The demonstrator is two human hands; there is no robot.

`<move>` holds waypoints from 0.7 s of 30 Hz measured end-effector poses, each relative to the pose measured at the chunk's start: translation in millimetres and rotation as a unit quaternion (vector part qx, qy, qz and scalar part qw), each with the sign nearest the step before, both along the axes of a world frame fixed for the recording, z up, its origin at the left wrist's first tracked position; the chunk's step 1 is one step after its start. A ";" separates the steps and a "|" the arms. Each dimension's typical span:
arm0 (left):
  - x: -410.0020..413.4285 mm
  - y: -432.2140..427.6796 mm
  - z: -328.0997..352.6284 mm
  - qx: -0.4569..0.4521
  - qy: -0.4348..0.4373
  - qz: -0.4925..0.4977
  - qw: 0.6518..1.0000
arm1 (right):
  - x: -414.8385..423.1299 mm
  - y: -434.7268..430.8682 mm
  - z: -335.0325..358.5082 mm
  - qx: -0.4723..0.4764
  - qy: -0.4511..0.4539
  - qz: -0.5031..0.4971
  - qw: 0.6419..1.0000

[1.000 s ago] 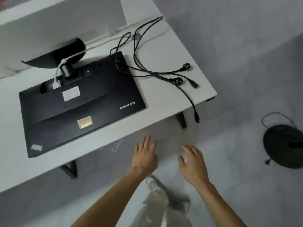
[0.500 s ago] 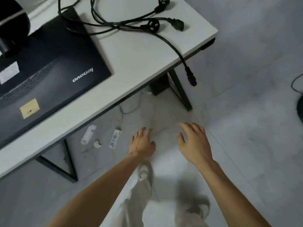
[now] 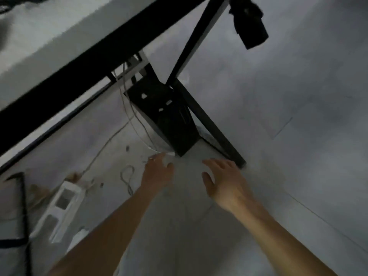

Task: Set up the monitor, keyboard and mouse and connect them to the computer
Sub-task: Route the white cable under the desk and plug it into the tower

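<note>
Head view, downward under desk point(image 3: 59, 42)

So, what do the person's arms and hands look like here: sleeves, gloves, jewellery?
No sleeves, gloves or watch show; both arms are bare to the frame's edge. The left hand wears a thin ring on one finger; the right hand shows none. The picture is motion-blurred, so finer marks cannot be told.
</note>
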State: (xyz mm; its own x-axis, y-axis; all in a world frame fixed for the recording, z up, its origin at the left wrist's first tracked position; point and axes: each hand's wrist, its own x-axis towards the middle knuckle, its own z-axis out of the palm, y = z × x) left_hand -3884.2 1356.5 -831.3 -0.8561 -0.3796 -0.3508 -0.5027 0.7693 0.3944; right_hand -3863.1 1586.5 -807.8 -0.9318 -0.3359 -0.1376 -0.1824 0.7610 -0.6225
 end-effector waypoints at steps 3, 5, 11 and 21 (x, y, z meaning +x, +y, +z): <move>-57.7 -33.5 -13.0 0.001 0.073 0.017 0.997 | -36.2 -24.7 -30.4 -0.025 0.011 0.001 1.000; -99.5 -51.6 -14.2 0.004 0.120 0.046 0.992 | -61.6 -44.3 -53.9 -0.070 0.003 -0.019 0.997; -181.7 -87.4 -6.7 0.105 0.212 0.124 0.964 | -122.0 -89.7 -88.0 -0.156 -0.050 -0.053 0.985; -206.0 -79.1 -37.3 -0.045 0.262 -0.044 0.963 | -189.1 -122.1 -80.9 -0.256 -0.126 -0.142 0.948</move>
State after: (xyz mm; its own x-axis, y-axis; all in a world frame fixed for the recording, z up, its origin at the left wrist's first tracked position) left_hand -4090.2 1277.4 -868.6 -0.9371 -0.3060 0.1682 -0.1844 0.8429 0.5055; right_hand -4052.1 1464.3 -888.7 -0.9541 -0.1582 -0.2544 0.1883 0.3437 -0.9200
